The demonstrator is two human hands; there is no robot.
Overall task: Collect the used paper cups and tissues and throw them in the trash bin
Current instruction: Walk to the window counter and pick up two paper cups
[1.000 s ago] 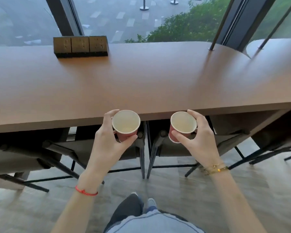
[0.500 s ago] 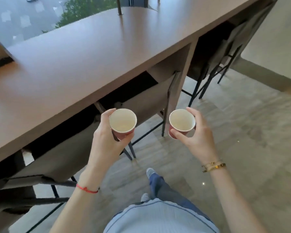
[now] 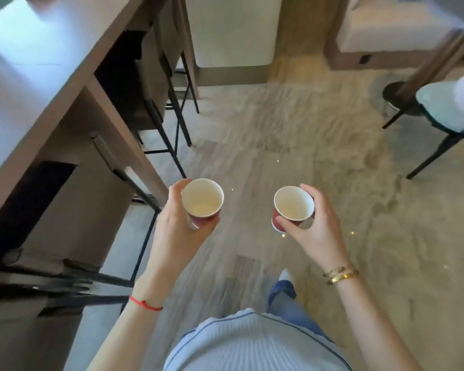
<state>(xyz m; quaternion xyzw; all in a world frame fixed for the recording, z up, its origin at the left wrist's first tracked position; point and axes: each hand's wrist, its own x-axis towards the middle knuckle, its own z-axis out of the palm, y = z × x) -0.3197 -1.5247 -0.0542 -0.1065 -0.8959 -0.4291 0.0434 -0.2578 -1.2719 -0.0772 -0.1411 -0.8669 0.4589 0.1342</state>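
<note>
Left hand [image 3: 178, 231] up front, fingers and thumb wrapped round a red paper cup [image 3: 202, 202], mouth facing up, pale inside, nothing visible in it. Right hand [image 3: 315, 231] alongside, doing the same job: thumb across the near side, fingers curled behind a second red paper cup [image 3: 294, 207], this one tipped slightly toward the body. Both cups are held out in the air over the wood-look floor [image 3: 292, 145], well apart from each other and off any surface.

A red string bracelet [image 3: 145, 303] circles the left wrist; gold bangles [image 3: 340, 274] sit on the right. Below, a pale ribbed top [image 3: 252, 344] and a blue-jeaned leg [image 3: 284, 298] with a light shoe tip stepping ahead.

Off to the left runs the brown tabletop [image 3: 51, 84], seen at a steep slant, with black-legged stools [image 3: 169, 108] tucked beneath it. Far right, a light-seated chair [image 3: 445, 108] on dark legs. Much of the floor and the edges are smeared by motion blur. No bin can be made out here.
</note>
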